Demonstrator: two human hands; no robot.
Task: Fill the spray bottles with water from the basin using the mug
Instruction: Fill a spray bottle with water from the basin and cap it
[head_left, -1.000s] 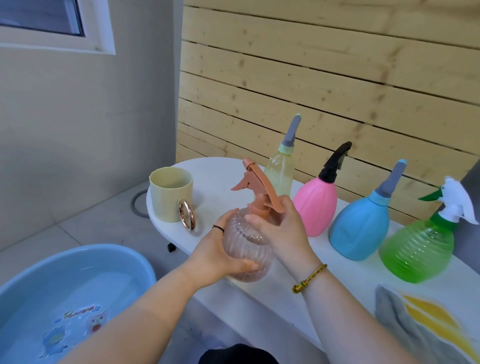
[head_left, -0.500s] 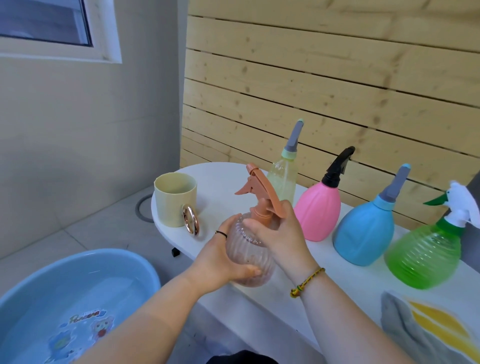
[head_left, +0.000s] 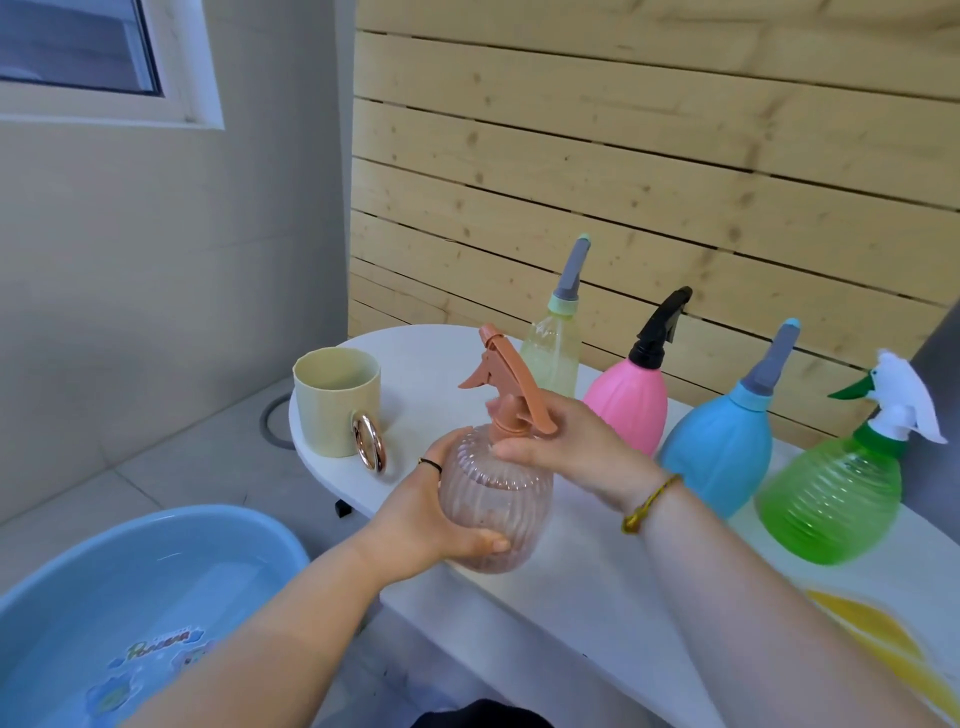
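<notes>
Left hand (head_left: 415, 525) wrapped round the ribbed pink spray bottle (head_left: 493, 499), just above the bench (head_left: 597, 582) edge; right hand (head_left: 566, 447) pinching its orange trigger head (head_left: 506, 384). Mug (head_left: 337, 408) parked left on the bench, water-filled basin (head_left: 156, 597) down on the floor.

Bright, even daylight, soft shadows; wide-angle bending at the edges, green bottle (head_left: 836, 493) slightly motion-blurred.
</notes>
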